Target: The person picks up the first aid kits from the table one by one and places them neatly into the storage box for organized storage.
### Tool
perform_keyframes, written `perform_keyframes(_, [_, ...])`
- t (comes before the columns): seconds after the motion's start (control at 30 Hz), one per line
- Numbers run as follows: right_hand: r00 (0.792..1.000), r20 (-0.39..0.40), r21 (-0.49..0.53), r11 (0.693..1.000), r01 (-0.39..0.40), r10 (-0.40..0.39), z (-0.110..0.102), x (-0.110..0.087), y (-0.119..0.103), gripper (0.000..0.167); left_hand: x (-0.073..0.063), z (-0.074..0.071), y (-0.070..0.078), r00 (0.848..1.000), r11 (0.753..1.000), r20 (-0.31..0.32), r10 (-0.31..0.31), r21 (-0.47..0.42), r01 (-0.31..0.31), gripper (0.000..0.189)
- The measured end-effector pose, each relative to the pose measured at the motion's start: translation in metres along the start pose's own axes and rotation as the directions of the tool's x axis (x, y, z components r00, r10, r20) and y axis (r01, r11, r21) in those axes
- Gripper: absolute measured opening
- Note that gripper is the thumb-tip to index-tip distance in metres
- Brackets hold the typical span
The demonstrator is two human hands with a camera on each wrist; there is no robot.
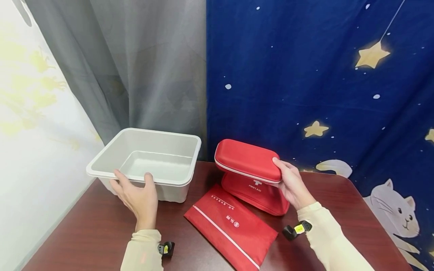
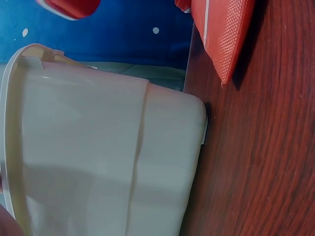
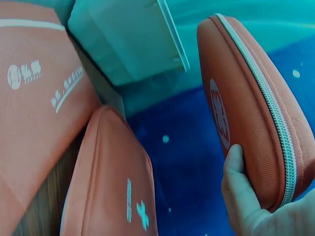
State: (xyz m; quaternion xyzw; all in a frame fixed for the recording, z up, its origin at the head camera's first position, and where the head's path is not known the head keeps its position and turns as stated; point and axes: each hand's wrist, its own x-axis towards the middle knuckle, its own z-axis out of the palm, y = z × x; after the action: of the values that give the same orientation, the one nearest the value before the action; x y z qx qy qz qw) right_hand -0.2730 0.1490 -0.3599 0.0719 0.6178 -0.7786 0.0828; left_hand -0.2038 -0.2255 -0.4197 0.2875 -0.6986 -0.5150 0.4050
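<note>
My right hand (image 1: 293, 184) grips the right end of a red zippered hard case (image 1: 249, 158), raised above the table; in the right wrist view its white zipper and a round pale emblem show. Below and behind that case stands a red first aid bag (image 1: 257, 195) with a white cross, partly hidden by it. My left hand (image 1: 139, 197) is at the near rim of a light grey plastic bin (image 1: 176, 190), its fingers spread and fairly straight. A flat red pouch (image 1: 234, 229) with white print and a white stripe lies between my hands.
The dark reddish wooden table (image 1: 84, 241) carries the bin, bag and pouch. A grey curtain (image 1: 162, 67) and a dark blue curtain (image 1: 288, 75) with stars hang behind its far edge. A white wall (image 1: 34, 150) stands at the left.
</note>
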Motion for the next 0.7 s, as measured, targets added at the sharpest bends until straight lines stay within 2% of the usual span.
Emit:
perform_keyframes(0.3, [1.000,-0.009,0.026,1.000,0.011,-0.011,0.019,0.000,0.000,0.046,0.001,0.003,-0.002,1.000,1.000,-0.012,0.020,0.009,-0.019,0.088])
perform_keyframes(0.7, [1.000,-0.017,0.038,0.999,0.026,-0.025,0.055,0.007,-0.001,0.045,0.002,0.002,-0.003,0.999,1.000,-0.027,0.018,0.011,-0.018,0.087])
